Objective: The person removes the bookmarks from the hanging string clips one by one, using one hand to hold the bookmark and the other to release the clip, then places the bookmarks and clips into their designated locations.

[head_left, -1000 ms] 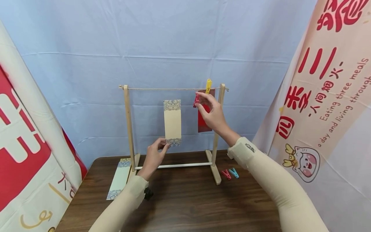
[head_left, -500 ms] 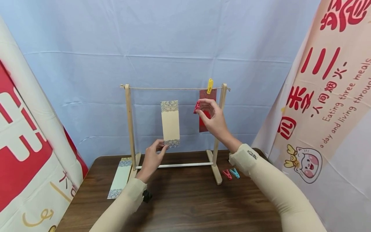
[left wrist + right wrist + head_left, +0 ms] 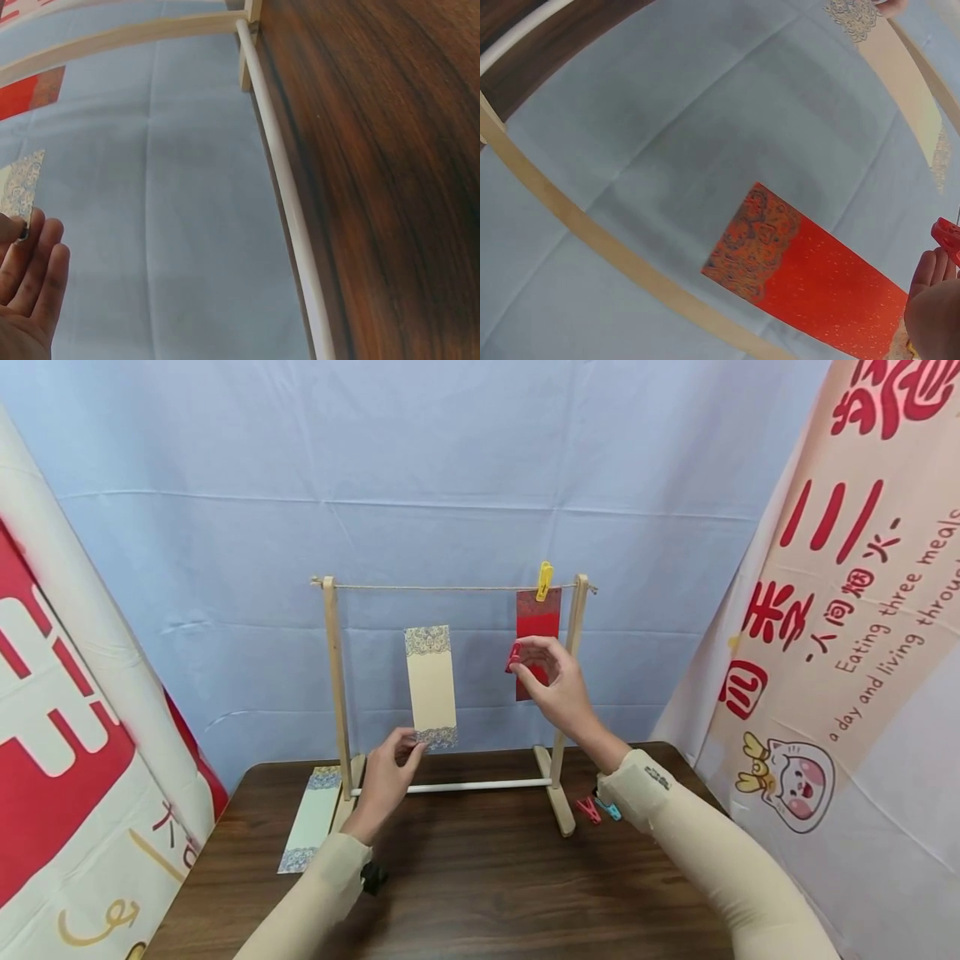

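Note:
My left hand (image 3: 386,777) pinches the lower edge of a cream paper strip (image 3: 432,689) with patterned ends, holding it upright below the string (image 3: 435,587). In the left wrist view only the strip's patterned end (image 3: 26,184) shows, between thumb and fingers. Between the thumb and fingertips of my right hand (image 3: 558,685) is a red clothespin (image 3: 513,657). Just behind that hand a red paper strip (image 3: 538,625) hangs from the string by a yellow clothespin (image 3: 544,582). The right wrist view shows the red strip's patterned lower end and the red clothespin (image 3: 946,236) at the right edge.
A wooden frame (image 3: 335,677) with a white bottom bar (image 3: 480,786) stands on the dark wooden table (image 3: 480,885). At the left lies a pale green patterned strip (image 3: 311,818). A pink clothespin (image 3: 588,811) and a blue clothespin (image 3: 611,810) lie right of the frame.
The cream strip in my left hand has shifted left and slightly down, tilting a little. My right hand has moved down with the red clothespin, away from the string.

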A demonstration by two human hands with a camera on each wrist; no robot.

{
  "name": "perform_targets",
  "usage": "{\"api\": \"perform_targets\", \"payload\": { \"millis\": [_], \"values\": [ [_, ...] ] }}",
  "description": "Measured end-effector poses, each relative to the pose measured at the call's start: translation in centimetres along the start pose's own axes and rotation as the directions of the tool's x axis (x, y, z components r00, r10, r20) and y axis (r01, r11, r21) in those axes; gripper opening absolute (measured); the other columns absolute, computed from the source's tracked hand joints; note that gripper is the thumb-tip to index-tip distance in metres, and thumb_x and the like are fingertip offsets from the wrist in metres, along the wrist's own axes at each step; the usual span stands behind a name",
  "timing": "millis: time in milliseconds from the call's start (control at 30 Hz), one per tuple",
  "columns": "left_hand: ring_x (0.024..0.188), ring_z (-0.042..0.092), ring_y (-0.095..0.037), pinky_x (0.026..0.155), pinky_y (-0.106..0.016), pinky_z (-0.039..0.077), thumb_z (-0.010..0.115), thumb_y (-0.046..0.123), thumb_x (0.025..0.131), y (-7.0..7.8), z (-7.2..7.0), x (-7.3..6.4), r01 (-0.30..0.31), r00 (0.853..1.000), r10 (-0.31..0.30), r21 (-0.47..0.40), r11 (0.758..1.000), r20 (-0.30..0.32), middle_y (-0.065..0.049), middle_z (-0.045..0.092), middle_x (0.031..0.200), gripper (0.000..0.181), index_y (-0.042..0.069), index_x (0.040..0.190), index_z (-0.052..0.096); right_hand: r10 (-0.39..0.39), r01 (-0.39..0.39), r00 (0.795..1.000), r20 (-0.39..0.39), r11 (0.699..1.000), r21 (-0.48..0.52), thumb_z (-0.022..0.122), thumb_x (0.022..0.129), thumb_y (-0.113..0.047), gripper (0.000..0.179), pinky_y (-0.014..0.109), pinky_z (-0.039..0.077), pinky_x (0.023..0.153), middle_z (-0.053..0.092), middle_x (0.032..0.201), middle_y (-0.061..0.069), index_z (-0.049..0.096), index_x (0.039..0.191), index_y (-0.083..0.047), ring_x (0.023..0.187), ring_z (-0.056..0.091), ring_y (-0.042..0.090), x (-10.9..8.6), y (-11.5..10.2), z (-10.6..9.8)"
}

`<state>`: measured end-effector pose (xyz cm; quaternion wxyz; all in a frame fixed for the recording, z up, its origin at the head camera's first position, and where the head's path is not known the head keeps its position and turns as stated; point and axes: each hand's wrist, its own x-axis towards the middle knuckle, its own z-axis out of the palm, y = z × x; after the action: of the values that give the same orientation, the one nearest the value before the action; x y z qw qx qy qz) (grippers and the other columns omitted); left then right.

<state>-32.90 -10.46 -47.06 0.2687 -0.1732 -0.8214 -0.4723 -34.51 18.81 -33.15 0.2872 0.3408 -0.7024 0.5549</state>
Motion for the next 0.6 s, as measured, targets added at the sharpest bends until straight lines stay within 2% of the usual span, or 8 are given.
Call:
{"api": "perform_targets", "payload": {
  "millis": [233, 467, 600],
  "values": [
    [0.095, 0.077, -0.028, 0.090, -0.047, 0.062, 0.077, 0.012, 0.102, -0.2, -0.8, -0.5, 0.027, 1.000, -0.028, 0.016, 0.999, 0.015, -0.008, 0.078, 0.102, 0.023, 0.004, 0.123, 0.070, 0.031, -0.031, 0.999, -0.011, 0.999, 0.010, 0.075, 0.097, 0.008, 0.039, 0.021, 0.058, 0.093, 0.068, 0.120, 0.024, 0.062, 0.133, 0.007, 0.104, 0.067, 0.022, -1.3, 0.5, 0.0],
    [0.094, 0.076, -0.029, 0.088, -0.051, 0.062, 0.077, 0.009, 0.101, -0.4, -1.5, -1.3, 0.022, 1.000, -0.022, 0.014, 1.000, -0.001, -0.009, 0.078, 0.102, 0.024, 0.003, 0.123, 0.070, 0.041, -0.041, 0.999, -0.002, 0.999, -0.011, 0.075, 0.097, 0.006, 0.038, 0.022, 0.059, 0.082, 0.070, 0.115, 0.023, 0.063, 0.133, 0.005, 0.100, 0.069, 0.026, -2.5, 1.1, 0.1],
    [0.094, 0.076, -0.028, 0.087, -0.051, 0.062, 0.078, 0.009, 0.100, -0.8, -1.6, -1.6, 0.021, 1.000, -0.021, 0.018, 1.000, -0.015, -0.007, 0.078, 0.100, 0.024, 0.004, 0.122, 0.070, 0.047, -0.047, 0.999, -0.010, 0.999, -0.013, 0.076, 0.097, 0.005, 0.039, 0.022, 0.059, 0.084, 0.070, 0.115, 0.022, 0.063, 0.133, 0.004, 0.100, 0.070, 0.025, -3.0, 1.4, 0.0]
  ]
}}
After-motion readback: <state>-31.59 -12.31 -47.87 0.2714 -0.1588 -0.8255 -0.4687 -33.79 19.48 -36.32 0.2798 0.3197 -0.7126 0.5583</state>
